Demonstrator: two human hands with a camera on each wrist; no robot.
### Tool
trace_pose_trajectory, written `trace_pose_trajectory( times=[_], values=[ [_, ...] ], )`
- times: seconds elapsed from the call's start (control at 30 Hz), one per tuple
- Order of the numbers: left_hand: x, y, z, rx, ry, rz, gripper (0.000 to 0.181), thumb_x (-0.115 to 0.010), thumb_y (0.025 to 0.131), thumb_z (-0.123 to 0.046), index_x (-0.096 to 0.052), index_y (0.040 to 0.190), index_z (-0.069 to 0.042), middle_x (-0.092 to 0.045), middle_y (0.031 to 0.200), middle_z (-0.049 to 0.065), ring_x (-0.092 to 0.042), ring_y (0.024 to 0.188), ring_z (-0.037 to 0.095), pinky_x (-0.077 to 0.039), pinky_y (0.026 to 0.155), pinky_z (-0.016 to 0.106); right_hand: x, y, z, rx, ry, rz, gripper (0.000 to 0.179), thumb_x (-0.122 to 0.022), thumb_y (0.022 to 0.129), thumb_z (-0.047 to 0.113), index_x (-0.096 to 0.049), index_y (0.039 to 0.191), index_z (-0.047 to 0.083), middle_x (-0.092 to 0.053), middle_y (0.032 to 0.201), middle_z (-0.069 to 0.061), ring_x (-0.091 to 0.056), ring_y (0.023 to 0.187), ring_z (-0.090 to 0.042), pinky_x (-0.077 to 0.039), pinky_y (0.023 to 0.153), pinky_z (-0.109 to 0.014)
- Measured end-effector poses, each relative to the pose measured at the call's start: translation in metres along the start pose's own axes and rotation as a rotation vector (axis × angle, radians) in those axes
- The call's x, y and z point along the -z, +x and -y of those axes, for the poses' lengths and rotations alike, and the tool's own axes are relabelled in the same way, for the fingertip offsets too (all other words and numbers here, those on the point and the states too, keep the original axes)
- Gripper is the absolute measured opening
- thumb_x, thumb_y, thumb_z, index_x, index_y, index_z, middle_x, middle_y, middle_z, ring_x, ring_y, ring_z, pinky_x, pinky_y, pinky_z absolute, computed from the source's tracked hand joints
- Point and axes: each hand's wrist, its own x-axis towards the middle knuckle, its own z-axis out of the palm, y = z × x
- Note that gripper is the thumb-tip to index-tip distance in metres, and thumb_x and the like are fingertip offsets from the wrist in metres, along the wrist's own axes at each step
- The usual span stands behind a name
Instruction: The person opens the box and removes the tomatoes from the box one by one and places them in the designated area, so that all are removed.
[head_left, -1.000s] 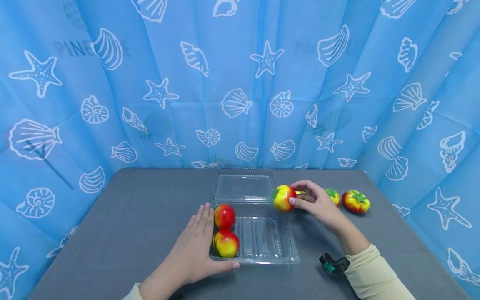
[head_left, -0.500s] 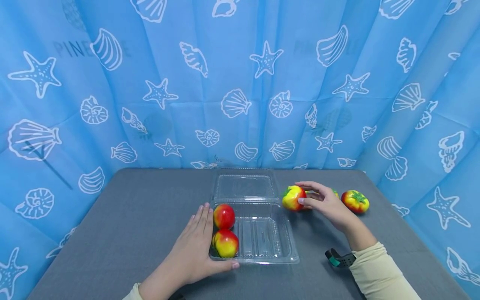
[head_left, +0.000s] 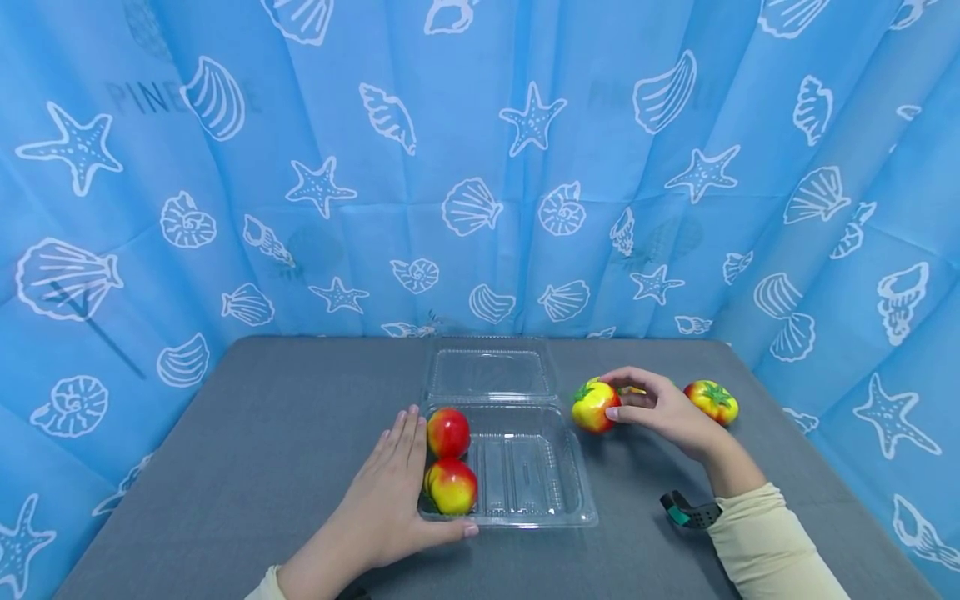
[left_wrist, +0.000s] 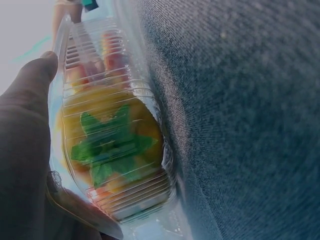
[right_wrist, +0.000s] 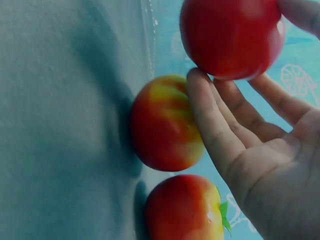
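My right hand [head_left: 667, 417] holds a red-and-yellow tomato [head_left: 595, 406] by thumb and fingertips, just right of a clear hinged plastic box [head_left: 588, 500]. Its green leafy top faces up and left in the head view; its smooth red underside [right_wrist: 232, 37] shows in the right wrist view. Inside the box, along its left wall, sit two tomatoes: a rear one [head_left: 448, 432] and a front one [head_left: 452, 487]. My left hand [head_left: 386, 492] rests against the box's left side with fingers straight, its thumb lying along the front edge. Through the ribbed wall a green calyx [left_wrist: 112, 145] shows.
The box's lid [head_left: 491, 372] lies folded back behind it. Two more tomatoes are on the grey table at the right: one [head_left: 633, 390] mostly hidden behind my right hand, another [head_left: 711, 402] farther right. A blue shell-patterned curtain [head_left: 480, 167] hangs behind the table.
My right hand has moved right with the tomato, from over the box's right rear corner to beside the box. The tomato's leafy top has turned upward. The left hand has stayed in place.
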Motion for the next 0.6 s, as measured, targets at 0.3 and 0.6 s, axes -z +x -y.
trace_pose_trajectory(
  times=[0.3,0.6],
  values=[
    [-0.002,0.0,0.0,-0.005,0.007,-0.006,0.139,-0.055,0.072,-0.1,-0.019,0.171,-0.009,-0.009,0.18,0.011,-0.015,0.167,0.036,-0.025,0.131,0.06,0.01,-0.004,-0.008,0.004,-0.003,0.088,0.045,-0.075,0.097,0.014,-0.057,0.136,0.002,-0.055,0.142,-0.026,-0.068,0.117,-0.031,-0.062,0.092,-0.026],
    [-0.002,0.0,0.0,0.005,0.01,-0.004,0.141,-0.054,0.07,-0.102,-0.019,0.171,-0.01,-0.009,0.18,0.01,-0.014,0.167,0.035,-0.024,0.131,0.059,0.011,-0.003,-0.014,-0.014,-0.02,0.156,0.057,-0.074,0.099,0.016,-0.055,0.152,0.007,-0.05,0.155,-0.026,-0.063,0.126,-0.035,-0.061,0.096,-0.027]
  ],
)
